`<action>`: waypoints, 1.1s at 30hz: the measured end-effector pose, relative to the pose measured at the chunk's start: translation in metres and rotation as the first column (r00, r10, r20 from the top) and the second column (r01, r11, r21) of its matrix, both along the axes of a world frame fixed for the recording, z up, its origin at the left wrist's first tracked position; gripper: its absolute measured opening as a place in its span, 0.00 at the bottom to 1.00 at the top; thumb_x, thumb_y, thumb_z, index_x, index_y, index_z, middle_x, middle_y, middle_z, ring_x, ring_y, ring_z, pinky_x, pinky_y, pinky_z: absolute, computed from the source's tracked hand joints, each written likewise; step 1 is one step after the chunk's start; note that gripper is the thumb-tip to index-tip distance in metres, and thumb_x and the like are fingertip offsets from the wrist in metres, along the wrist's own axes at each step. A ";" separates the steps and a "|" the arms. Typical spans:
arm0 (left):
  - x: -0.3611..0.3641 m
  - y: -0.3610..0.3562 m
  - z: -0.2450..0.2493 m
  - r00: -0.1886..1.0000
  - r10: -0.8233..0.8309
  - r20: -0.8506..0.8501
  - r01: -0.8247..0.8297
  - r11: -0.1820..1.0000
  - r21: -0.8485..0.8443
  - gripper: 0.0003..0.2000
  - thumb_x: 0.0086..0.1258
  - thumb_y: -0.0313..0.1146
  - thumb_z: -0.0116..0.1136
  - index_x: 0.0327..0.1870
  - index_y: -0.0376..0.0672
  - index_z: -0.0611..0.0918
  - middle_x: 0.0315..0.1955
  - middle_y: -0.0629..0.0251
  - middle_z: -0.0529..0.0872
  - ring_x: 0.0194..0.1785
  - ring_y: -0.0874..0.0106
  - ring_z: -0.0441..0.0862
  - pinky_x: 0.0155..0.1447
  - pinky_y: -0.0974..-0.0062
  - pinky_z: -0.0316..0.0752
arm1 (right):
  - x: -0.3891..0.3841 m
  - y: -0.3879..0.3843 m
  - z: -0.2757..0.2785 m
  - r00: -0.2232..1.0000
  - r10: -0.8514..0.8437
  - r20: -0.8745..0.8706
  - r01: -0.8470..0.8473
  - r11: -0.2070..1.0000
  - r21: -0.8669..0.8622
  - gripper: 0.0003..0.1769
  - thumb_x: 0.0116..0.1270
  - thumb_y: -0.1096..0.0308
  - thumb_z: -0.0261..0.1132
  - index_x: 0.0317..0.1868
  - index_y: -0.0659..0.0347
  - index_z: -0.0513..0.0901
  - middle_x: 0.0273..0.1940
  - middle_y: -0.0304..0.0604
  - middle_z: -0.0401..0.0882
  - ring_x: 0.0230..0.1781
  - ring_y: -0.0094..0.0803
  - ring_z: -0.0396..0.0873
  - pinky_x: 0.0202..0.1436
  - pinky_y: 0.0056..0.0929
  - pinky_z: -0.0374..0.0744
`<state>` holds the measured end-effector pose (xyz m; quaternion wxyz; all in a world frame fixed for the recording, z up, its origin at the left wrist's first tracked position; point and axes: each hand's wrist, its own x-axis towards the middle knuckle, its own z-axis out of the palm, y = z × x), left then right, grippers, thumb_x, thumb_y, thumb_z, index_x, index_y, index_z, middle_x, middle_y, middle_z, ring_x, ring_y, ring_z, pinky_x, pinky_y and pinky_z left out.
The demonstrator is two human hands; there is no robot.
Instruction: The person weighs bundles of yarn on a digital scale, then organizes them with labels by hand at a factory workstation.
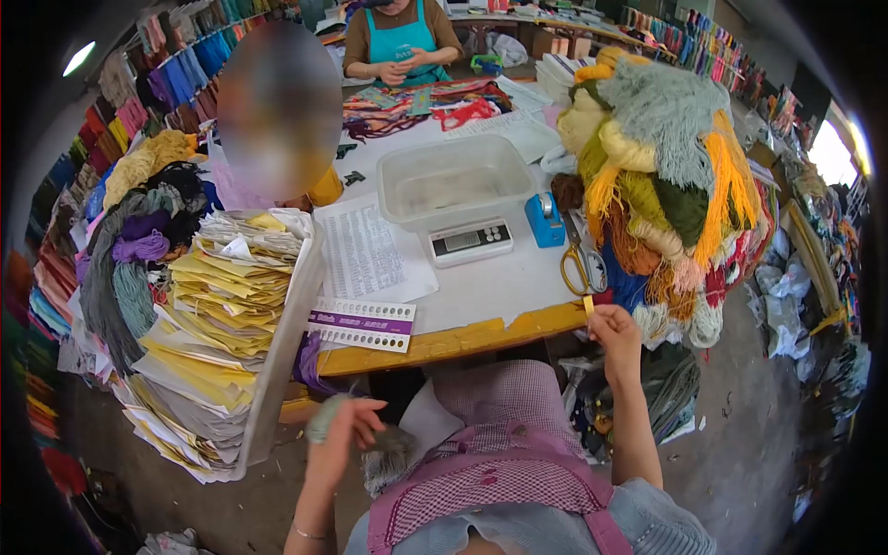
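My left hand (344, 437) is low in front of the table edge, its fingers bent round a grey-green yarn skein (326, 418). Motion smears part of the skein, and its darker strands show beside my fingers above my lap. At the table's right front edge, my right hand (615, 338) pinches a small yellow strip (588, 305) between thumb and fingers. Just beyond it lie scissors (575, 268) with yellow handles, beside a blue tape dispenser (545, 222). A white purple-banded card with rows of holes (361, 325) rests at the front edge between my hands.
A digital scale (470, 242) sits before a clear plastic tub (453, 180). Printed sheets (365, 254) lie to its left. A bin of yellow papers (222, 310) stands at left; a tall yarn heap (657, 176) fills the right. Two people are across the table, one in a teal apron (404, 44).
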<state>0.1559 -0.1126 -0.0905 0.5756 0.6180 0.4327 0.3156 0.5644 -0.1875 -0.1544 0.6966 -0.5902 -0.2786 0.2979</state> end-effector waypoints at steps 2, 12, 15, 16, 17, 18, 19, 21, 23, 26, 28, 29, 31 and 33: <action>-0.012 -0.002 0.013 0.983 0.119 0.143 -0.133 0.987 0.089 0.21 0.80 0.44 0.39 0.47 0.36 0.82 0.31 0.64 0.83 0.31 0.79 0.77 0.36 0.83 0.71 | 0.004 -0.001 -0.006 0.999 -0.029 0.045 0.029 1.000 0.001 0.01 0.66 0.75 0.63 0.38 0.62 0.79 0.28 0.33 0.77 0.25 0.17 0.71 0.30 0.16 0.69; -0.053 -0.002 0.023 0.799 0.482 0.359 -0.459 0.875 -0.151 0.15 0.78 0.39 0.42 0.39 0.39 0.78 0.20 0.70 0.70 0.14 0.84 0.57 0.19 0.87 0.49 | -0.006 0.006 -0.015 0.990 -0.128 -0.066 0.118 0.984 -0.130 0.17 0.61 0.70 0.71 0.45 0.66 0.74 0.29 0.39 0.80 0.25 0.21 0.78 0.23 0.16 0.71; -0.058 0.000 0.020 0.815 0.440 0.376 -0.435 0.895 -0.103 0.15 0.78 0.40 0.41 0.40 0.39 0.78 0.21 0.70 0.71 0.15 0.84 0.57 0.20 0.86 0.50 | -0.004 0.009 -0.022 0.987 -0.152 -0.061 0.141 0.978 -0.152 0.16 0.61 0.70 0.70 0.43 0.65 0.72 0.29 0.41 0.80 0.24 0.22 0.79 0.23 0.17 0.73; -0.056 0.001 0.021 0.815 0.474 0.334 -0.489 0.871 -0.042 0.16 0.78 0.40 0.41 0.40 0.38 0.79 0.21 0.69 0.71 0.16 0.84 0.58 0.20 0.86 0.51 | 0.001 0.011 -0.030 0.985 -0.164 -0.059 0.152 0.974 -0.169 0.16 0.62 0.70 0.70 0.41 0.66 0.72 0.29 0.42 0.81 0.23 0.23 0.79 0.22 0.17 0.74; -0.055 0.001 0.022 0.808 0.513 0.291 -0.542 0.840 0.023 0.16 0.79 0.40 0.41 0.41 0.38 0.79 0.21 0.69 0.72 0.17 0.84 0.59 0.21 0.86 0.52 | 0.002 0.012 -0.033 0.984 -0.174 -0.049 0.161 0.967 -0.197 0.15 0.62 0.70 0.70 0.41 0.66 0.72 0.29 0.42 0.81 0.24 0.23 0.79 0.22 0.17 0.74; -0.055 0.002 0.024 0.809 0.506 0.298 -0.543 0.838 0.050 0.17 0.79 0.41 0.41 0.41 0.38 0.79 0.22 0.69 0.73 0.19 0.83 0.61 0.23 0.86 0.54 | 0.002 0.014 -0.034 0.982 -0.184 -0.036 0.171 0.959 -0.227 0.15 0.62 0.69 0.70 0.41 0.66 0.72 0.29 0.42 0.81 0.24 0.23 0.79 0.22 0.17 0.74; -0.054 0.002 0.026 0.804 0.517 0.293 -0.553 0.832 0.049 0.17 0.79 0.41 0.41 0.41 0.38 0.79 0.22 0.69 0.73 0.19 0.83 0.61 0.23 0.86 0.54 | 0.002 0.015 -0.035 0.983 -0.181 -0.032 0.167 0.950 -0.265 0.14 0.64 0.68 0.69 0.40 0.63 0.71 0.29 0.42 0.81 0.25 0.23 0.79 0.25 0.17 0.75; -0.050 0.003 0.029 0.783 0.545 0.301 -0.585 0.809 0.057 0.17 0.79 0.41 0.41 0.40 0.38 0.79 0.23 0.69 0.73 0.20 0.83 0.62 0.24 0.86 0.54 | -0.002 0.014 -0.036 0.986 -0.164 -0.038 0.149 0.954 -0.262 0.14 0.64 0.68 0.68 0.40 0.63 0.71 0.29 0.42 0.81 0.25 0.23 0.79 0.26 0.18 0.76; -0.049 0.003 0.028 0.801 0.521 0.296 -0.557 0.830 0.044 0.17 0.79 0.41 0.41 0.40 0.38 0.79 0.23 0.69 0.73 0.20 0.82 0.62 0.24 0.86 0.55 | -0.003 0.012 -0.034 0.987 -0.155 -0.047 0.138 0.957 -0.256 0.13 0.65 0.67 0.68 0.39 0.63 0.71 0.29 0.42 0.81 0.26 0.23 0.80 0.27 0.18 0.77; -0.044 0.005 0.023 0.828 0.498 0.259 -0.523 0.852 0.034 0.18 0.79 0.42 0.40 0.40 0.38 0.79 0.23 0.69 0.74 0.20 0.82 0.62 0.25 0.85 0.56 | 0.001 0.011 -0.036 0.991 -0.116 -0.063 0.097 0.965 -0.245 0.14 0.65 0.65 0.69 0.38 0.61 0.72 0.29 0.41 0.81 0.27 0.25 0.81 0.28 0.20 0.79; -0.039 0.005 0.025 0.848 0.492 0.196 -0.510 0.858 0.056 0.18 0.79 0.42 0.39 0.39 0.39 0.79 0.23 0.68 0.75 0.20 0.82 0.64 0.25 0.85 0.57 | 0.009 0.013 -0.044 0.991 -0.104 0.087 0.126 0.943 -0.308 0.13 0.65 0.67 0.69 0.36 0.64 0.72 0.28 0.44 0.82 0.22 0.25 0.81 0.19 0.22 0.78; -0.036 0.005 0.027 0.862 0.459 0.216 -0.478 0.878 0.041 0.18 0.79 0.42 0.40 0.39 0.39 0.79 0.23 0.68 0.75 0.21 0.82 0.64 0.25 0.85 0.57 | 0.009 0.015 -0.042 0.986 -0.118 0.120 0.152 0.928 -0.339 0.13 0.64 0.67 0.69 0.33 0.63 0.72 0.26 0.43 0.82 0.19 0.24 0.81 0.16 0.21 0.75; -0.037 0.006 0.029 0.878 0.407 0.251 -0.421 0.907 0.000 0.18 0.79 0.42 0.40 0.41 0.38 0.80 0.25 0.66 0.77 0.22 0.81 0.67 0.26 0.85 0.59 | 0.003 0.018 -0.022 0.946 -0.086 0.313 0.230 0.857 -0.460 0.16 0.62 0.65 0.72 0.29 0.63 0.72 0.24 0.42 0.82 0.17 0.22 0.79 0.15 0.21 0.72; -0.029 0.006 0.032 0.871 0.414 0.265 -0.441 0.896 0.053 0.18 0.79 0.42 0.40 0.44 0.37 0.80 0.25 0.65 0.78 0.22 0.80 0.68 0.26 0.84 0.61 | 0.010 0.015 -0.021 0.917 0.010 0.398 0.162 0.903 -0.397 0.16 0.64 0.65 0.70 0.29 0.62 0.71 0.24 0.42 0.81 0.18 0.24 0.79 0.18 0.21 0.74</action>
